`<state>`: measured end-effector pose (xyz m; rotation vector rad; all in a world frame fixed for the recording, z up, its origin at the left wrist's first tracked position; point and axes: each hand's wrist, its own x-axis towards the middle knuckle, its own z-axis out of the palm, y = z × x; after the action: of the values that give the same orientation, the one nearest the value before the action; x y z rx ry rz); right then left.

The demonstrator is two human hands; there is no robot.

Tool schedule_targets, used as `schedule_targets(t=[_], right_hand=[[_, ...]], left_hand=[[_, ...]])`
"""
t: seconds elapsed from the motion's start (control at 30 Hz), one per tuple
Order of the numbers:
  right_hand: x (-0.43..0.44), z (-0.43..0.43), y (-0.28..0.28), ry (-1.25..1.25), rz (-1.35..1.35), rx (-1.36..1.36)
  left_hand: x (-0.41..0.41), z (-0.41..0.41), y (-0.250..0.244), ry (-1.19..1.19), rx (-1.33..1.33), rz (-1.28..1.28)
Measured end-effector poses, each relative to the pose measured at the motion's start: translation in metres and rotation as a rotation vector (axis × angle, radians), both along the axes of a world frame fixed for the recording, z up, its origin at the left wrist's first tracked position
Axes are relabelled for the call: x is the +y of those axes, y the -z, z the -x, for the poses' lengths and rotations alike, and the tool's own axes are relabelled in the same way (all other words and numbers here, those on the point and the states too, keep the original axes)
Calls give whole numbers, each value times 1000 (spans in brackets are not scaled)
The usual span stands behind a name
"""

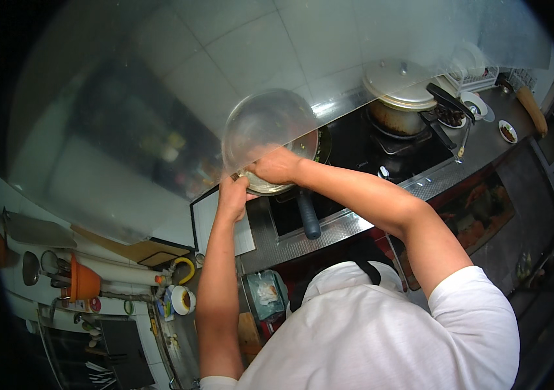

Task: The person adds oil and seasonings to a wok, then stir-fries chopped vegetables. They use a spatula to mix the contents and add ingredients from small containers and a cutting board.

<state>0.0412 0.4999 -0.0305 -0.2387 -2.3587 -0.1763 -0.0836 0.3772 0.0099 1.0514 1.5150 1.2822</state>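
My left hand (234,195) grips the near left rim of a round metal basin (273,189), which is tilted above the pan at the left of the cooktop. My right hand (277,166) reaches into the basin; its fingers are partly behind a hazy transparent shield, so I cannot tell whether they hold anything. Below and behind the basin sits a dark frying pan (325,146) with green bits inside, its grey handle (309,217) pointing towards me.
A large lidded pot (399,119) stands on the black cooktop (355,134). To its right are a plate of dark food (449,117), a white bowl (473,103) and a small dish (507,131). A transparent shield (174,97) spans the upper view. An orange utensil holder (85,279) is at left.
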Motion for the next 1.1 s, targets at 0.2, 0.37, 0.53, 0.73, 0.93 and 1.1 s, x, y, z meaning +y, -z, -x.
schedule_targets(t=[0.2,0.37,0.53,0.73,0.93,1.1], right_hand=[[-2,-4,-13,102,-28,247],[-2,-17,10,78,21,-107],[-14,-42,-15,185,430,-467],[-15,-42,32,-45,132,-237],[-8,-48,29,367,190,-478],[-3,-17,20,162,88,122]], left_hand=[[-3,-3,-6,-28,8,-44],[6,4,-5,-25,-31,-68],[-5,5,-17,-91,16,-114],[9,1,-12,-127,15,-148],[1,3,-19,-285,160,-78],[8,-12,-23,-197,160,-103]])
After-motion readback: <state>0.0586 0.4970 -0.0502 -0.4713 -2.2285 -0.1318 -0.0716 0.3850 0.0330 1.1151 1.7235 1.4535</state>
